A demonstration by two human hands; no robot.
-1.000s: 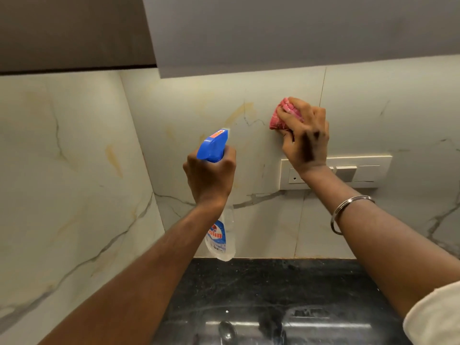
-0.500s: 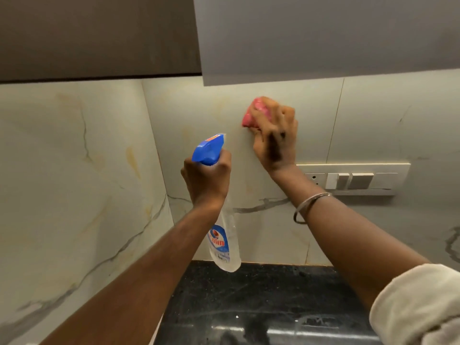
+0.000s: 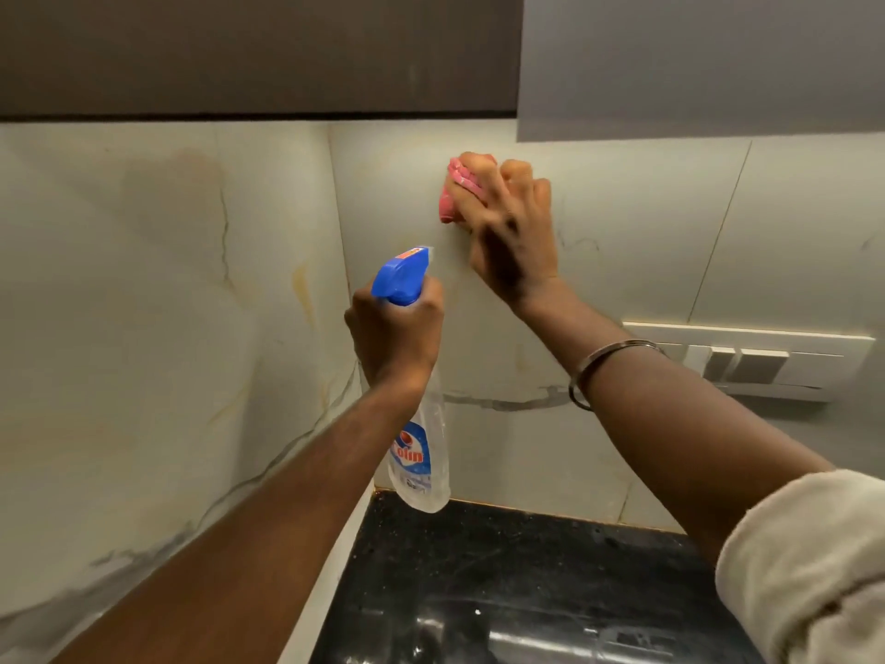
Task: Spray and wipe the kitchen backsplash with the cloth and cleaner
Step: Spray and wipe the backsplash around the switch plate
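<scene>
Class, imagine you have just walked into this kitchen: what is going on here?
A person is cleaning the backsplash. The right hand holds a bunched pink cloth pressed against the pale wall, high up near the corner, just below the cabinets. The left hand grips a spray bottle by its neck, its blue head aimed at the wall. A switch panel sits lower to the right, and a black countertop runs beneath.

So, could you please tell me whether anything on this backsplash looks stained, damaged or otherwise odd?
Yes: a yellow-orange streak runs down the left wall panel, well left of the pink cloth under the right hand. Nothing looks spilled or broken.
</scene>
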